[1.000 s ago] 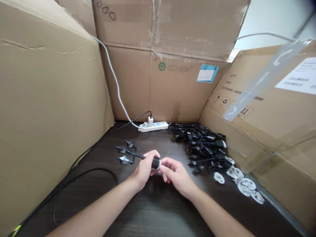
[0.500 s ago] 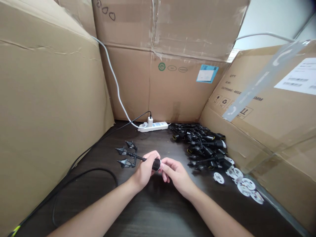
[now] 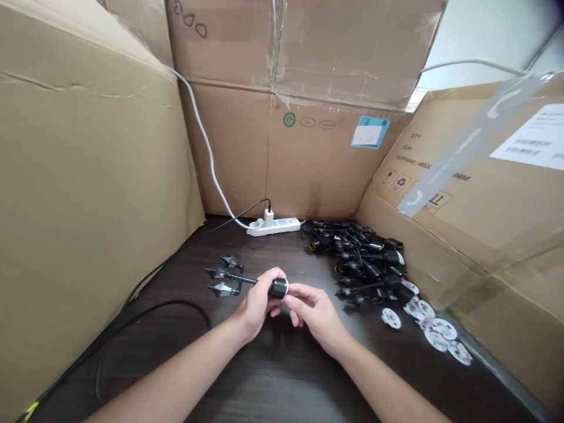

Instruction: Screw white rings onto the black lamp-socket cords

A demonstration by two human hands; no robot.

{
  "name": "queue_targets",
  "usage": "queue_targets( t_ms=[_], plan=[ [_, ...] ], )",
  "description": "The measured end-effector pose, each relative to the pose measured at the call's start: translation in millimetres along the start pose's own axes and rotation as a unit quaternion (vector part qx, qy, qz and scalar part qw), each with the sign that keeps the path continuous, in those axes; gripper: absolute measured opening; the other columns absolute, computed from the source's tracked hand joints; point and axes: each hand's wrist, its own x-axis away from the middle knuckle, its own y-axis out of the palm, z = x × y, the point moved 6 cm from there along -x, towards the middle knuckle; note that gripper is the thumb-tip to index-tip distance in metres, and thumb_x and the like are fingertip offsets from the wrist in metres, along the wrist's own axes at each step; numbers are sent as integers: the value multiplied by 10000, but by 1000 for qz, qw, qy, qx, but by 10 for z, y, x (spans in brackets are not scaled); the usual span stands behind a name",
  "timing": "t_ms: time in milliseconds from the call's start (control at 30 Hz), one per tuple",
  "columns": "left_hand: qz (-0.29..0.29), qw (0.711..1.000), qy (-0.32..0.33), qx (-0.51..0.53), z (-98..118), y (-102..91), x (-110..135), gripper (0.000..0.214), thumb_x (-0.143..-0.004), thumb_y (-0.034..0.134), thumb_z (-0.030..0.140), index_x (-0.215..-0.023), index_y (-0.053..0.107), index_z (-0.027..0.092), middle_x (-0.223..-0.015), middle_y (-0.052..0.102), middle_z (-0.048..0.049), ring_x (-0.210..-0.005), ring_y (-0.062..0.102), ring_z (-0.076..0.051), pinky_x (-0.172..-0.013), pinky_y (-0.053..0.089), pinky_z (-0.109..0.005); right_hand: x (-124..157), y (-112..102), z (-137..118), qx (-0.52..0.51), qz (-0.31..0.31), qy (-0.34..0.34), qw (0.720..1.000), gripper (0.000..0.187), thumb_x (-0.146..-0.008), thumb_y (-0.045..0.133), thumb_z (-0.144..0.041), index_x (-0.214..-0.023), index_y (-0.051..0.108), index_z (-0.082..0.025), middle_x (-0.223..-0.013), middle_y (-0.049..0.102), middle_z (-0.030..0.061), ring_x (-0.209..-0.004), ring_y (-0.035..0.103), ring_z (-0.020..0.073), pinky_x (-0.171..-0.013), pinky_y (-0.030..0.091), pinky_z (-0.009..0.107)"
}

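A black miniature lamp post (image 3: 245, 279) with three lantern heads lies sideways in my left hand (image 3: 257, 305). The fingers wrap round the pole next to its thick black base (image 3: 277, 288), and the lanterns point left. A white disc (image 3: 287, 286) covers the base's right end, its rim showing. My right hand (image 3: 316, 312) has thumb and forefinger closed at that disc's edge, while the other fingers curl below. How firmly the right fingertips grip the disc is hard to see.
A heap of black lamp posts (image 3: 368, 261) lies on the right of the dark table (image 3: 273, 376), with several loose white discs (image 3: 391, 318) in front. A white power strip (image 3: 282, 225) stands at the back. Black cable (image 3: 176, 302) runs along the left. Cardboard walls (image 3: 97, 194) enclose the table.
The lamp post has turned slightly in my left hand, so its lantern end sits a little differently and more of the base and white rim shows. My right fingers stay at the disc.
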Motion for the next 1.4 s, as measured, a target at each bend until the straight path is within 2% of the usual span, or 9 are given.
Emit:
queue_targets(
  t_ms=[100, 200, 400, 500, 633, 833, 1033, 1400],
  plan=[
    [-51, 999, -6, 16, 20, 71, 12, 318, -873, 531, 512, -810, 478, 204, -624, 440, 56, -477, 450, -88, -438, 266, -194, 3, -4, -42, 20, 15, -12, 1000, 386, -802, 717, -544, -888, 749, -169, -618, 574, -15, -485, 457, 101, -499, 399, 251],
    [-68, 998, 2, -12, 52, 93, 9, 322, -861, 558, 517, -814, 493, 205, -612, 413, 66, -462, 374, -76, -424, 263, -185, 3, -10, -22, 21, 15, -5, 1000, 413, -816, 697, -571, -853, 717, -161, -544, 533, -34, -468, 447, 103, -498, 386, 248],
    [-38, 995, 34, -82, 52, 51, -23, 317, -879, 493, 489, -762, 510, 195, -533, 443, 51, -463, 372, -93, -419, 261, -187, -10, 10, 77, -8, -6, 25, 1000, 464, -822, 673, -615, -724, 636, -163, -515, 536, -32, -446, 437, 92, -470, 345, 226],
    [-21, 997, 26, -70, 20, 33, -30, 303, -875, 486, 478, -778, 523, 193, -503, 450, 56, -438, 339, -88, -416, 260, -189, -19, 18, 80, -18, -11, 32, 999, 454, -814, 686, -603, -736, 647, -157, -562, 573, -21, -453, 445, 83, -466, 343, 218],
    [8, 999, 10, -46, -5, -2, -34, 277, -871, 496, 457, -800, 536, 192, -521, 474, 53, -453, 382, -93, -419, 274, -188, -21, 33, 50, -13, -18, 22, 1000, 407, -813, 703, -566, -817, 683, -160, -693, 660, 12, -475, 468, 81, -465, 343, 218],
    [-14, 998, -1, -56, 12, 26, -25, 287, -854, 486, 442, -736, 524, 183, -503, 472, 40, -455, 416, -100, -428, 273, -196, -7, 38, 81, -27, -32, 34, 999, 402, -838, 689, -552, -783, 645, -156, -650, 622, -5, -478, 474, 76, -468, 347, 204],
    [-11, 998, -10, -63, 3, 33, -16, 292, -844, 482, 446, -720, 512, 183, -473, 455, 44, -439, 429, -100, -431, 279, -195, -7, 61, 113, -45, -54, 47, 996, 422, -846, 682, -562, -776, 628, -150, -603, 605, -13, -477, 489, 74, -467, 352, 186],
    [9, 997, 19, -79, 5, 10, -41, 273, -846, 492, 422, -724, 538, 183, -464, 490, 36, -418, 430, -102, -401, 266, -190, -16, 42, 158, -93, -35, 70, 993, 435, -824, 703, -570, -749, 615, -151, -649, 626, -3, -468, 491, 64, -464, 336, 190]
  ],
)
